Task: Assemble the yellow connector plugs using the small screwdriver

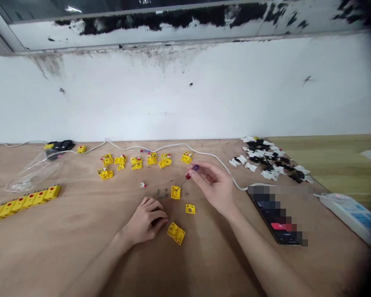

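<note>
A screwdriver [191, 172] with a red and purple handle is pinched in my right hand [214, 186]. Its thin shaft slants down to the left, with the tip at a small yellow plastic housing [175, 192] on the table. My left hand [147, 220] rests on the wood to the lower left, thumb and forefinger brought together; whatever may be between them is too small to make out. Close by lie a yellow housing piece [190, 209] and a larger yellow housing shell [176, 233]. Several small screws [162, 193] and a white-and-red part [143, 185] lie left of the housing.
Several yellow housing sets [136, 162] stand behind, before a white cable [173, 145]. A row of yellow blocks [24, 202] and a plastic bag [34, 171] lie left. On the right are black-and-white parts [268, 159], a phone [275, 218] and a power strip [352, 212].
</note>
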A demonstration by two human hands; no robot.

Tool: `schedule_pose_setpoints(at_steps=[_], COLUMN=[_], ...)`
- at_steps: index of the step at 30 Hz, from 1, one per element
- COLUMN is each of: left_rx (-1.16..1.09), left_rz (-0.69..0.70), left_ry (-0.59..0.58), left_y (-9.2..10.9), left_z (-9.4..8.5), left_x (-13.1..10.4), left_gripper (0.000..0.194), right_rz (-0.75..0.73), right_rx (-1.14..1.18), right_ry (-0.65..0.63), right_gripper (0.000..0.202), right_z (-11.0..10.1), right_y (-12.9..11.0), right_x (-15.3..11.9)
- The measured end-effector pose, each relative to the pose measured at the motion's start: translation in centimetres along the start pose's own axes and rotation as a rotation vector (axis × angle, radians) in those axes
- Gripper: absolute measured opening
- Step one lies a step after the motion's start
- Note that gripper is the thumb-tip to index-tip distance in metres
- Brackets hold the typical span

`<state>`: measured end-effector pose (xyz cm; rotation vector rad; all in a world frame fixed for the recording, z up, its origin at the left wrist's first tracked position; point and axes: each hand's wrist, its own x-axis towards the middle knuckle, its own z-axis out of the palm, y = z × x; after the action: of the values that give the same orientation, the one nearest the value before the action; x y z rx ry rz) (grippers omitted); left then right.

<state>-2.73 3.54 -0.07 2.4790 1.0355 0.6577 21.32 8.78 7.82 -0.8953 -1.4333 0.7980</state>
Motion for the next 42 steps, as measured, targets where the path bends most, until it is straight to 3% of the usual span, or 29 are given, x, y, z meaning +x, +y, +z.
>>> schedule_pose_setpoints(at_steps=[8, 16, 21, 28, 32, 38, 42], left_rx=[-0.004, -0.199, -0.327, -0.513, -0.453, -0.173, -0.148], left_rz=[-0.017, -0.134, -0.148, -0.208, -0.176, -0.009, 0.010], left_ry=[0.036, 0.127, 0.142, 0.156, 0.151, 0.134, 0.113], left_y=[-0.6, -1.5, -1.1, -0.2, -0.6, -1.4, -1.5], left_z=[0.6, 0.8, 0.5, 0.6, 0.7, 0.6, 0.5], left_x=[-0.2, -0.8, -0.9, -0.7, -0.7, -0.8, -0.7], left_gripper=[0.018, 0.022, 0.022, 0.016, 0.015, 0.012, 0.011], right_rz=[0.019, 0.152, 0.357, 0.614, 0.689, 0.711, 0.730], right_rx=[0.005, 0.139, 0.185, 0.491, 0.549, 0.539, 0.538], right_ry=[-0.031, -0.033, 0.086, 0.343, 0.378, 0.362, 0.345], right_gripper=[0.024, 0.027, 0.033, 0.034, 0.037, 0.040, 0.042], right_z=[0.1, 0.1, -1.4, -2.9, -2.9, -2.6, -2.4], right_y=[-0.3, 0.4, 2.3, 4.2, 4.8, 4.7, 4.6], right_x=[-0.2, -1.2, -3.6, -5.8, -6.2, -6.3, -6.5])
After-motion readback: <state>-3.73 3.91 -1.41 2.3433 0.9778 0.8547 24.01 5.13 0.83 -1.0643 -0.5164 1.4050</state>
